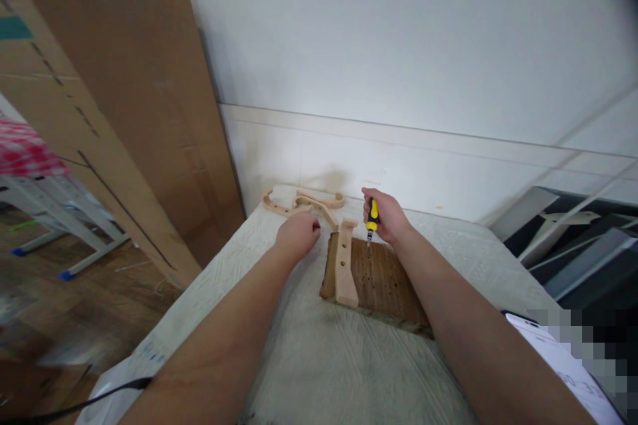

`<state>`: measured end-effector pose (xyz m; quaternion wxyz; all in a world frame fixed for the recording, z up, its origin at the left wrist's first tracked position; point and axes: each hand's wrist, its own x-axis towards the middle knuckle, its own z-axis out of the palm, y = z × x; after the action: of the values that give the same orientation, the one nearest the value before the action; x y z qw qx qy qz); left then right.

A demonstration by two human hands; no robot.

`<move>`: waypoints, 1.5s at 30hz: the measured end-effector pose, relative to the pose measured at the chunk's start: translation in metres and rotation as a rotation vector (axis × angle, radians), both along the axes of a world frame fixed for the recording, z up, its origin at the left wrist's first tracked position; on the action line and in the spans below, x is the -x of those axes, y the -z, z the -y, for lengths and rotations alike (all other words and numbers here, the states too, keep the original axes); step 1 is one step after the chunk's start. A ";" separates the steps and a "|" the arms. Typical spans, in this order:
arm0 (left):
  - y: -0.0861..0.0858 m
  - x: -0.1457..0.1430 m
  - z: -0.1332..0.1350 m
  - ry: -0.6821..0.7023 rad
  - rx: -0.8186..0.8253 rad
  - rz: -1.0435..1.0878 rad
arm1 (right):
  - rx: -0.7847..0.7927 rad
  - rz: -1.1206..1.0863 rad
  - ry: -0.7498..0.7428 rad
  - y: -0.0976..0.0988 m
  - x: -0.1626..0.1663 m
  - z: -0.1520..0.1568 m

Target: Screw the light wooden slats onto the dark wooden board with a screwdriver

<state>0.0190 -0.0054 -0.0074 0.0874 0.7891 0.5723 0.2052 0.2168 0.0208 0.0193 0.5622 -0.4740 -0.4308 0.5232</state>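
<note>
My right hand [391, 218] is wrapped around a yellow and black screwdriver [373, 214]. The screwdriver points down, its tip at the far part of a brown wooden board [381, 279] dotted with small dark holes. Across the left end of the board lies a pale curved wooden piece [344, 272] with two holes in it. My left hand [298, 237] is closed just left of the board, its fingers curled; whatever they hold is hidden. Beyond it rest more pale curved wooden pieces [323, 207], partly overlapping.
A cloth-covered table [309, 358] carries everything, with a white wall [399, 46] behind. A tall cardboard box [149, 80] stands on the left. Dark and grey panels [593, 246] lean at the right. A phone [563, 358] lies near my right forearm.
</note>
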 end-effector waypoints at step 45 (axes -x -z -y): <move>-0.032 0.005 0.026 0.604 0.488 0.401 | -0.496 1.490 -0.016 -0.124 0.007 0.114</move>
<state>0.0136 -0.0318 0.0248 0.4370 0.8219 0.3191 0.1783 0.2096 -0.0932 0.1428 0.2106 -0.5575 -0.8020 -0.0402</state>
